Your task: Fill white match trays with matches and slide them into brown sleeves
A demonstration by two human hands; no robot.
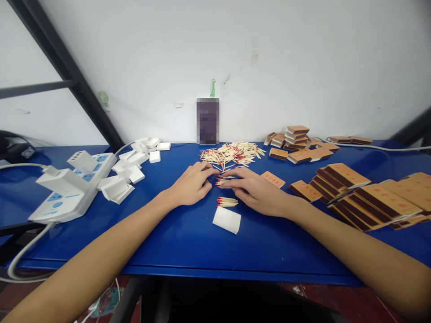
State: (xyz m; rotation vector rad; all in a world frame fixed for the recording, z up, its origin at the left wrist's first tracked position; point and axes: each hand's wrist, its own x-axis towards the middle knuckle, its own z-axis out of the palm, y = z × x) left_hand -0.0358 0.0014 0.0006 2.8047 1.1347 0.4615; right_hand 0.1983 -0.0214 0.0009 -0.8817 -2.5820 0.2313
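My left hand point(192, 185) rests palm down, its fingers stretched toward the near edge of a heap of loose red-tipped matches point(235, 154) and its thumb apart. Opposite it, my right hand point(257, 190) is spread with the fingertips on a few matches point(220, 181) lying between the hands. Neither hand visibly grips anything, though the fingertips partly cover the matches. Just below lies a small row of matches point(227, 202), heads to the left. A white matchbox tray point(226, 220) is on the table right below that row. Behind my right hand lies an orange matchbox sleeve point(273, 179).
White matchbox trays point(129, 162) are scattered on the left of the blue table point(188, 251), beside a power strip point(76, 190) with plugged-in chargers. Orange matchbox sleeves point(348, 174) are stacked on the right, more point(296, 139) at the back. A pixelated dark rectangle point(208, 121) stands against the wall.
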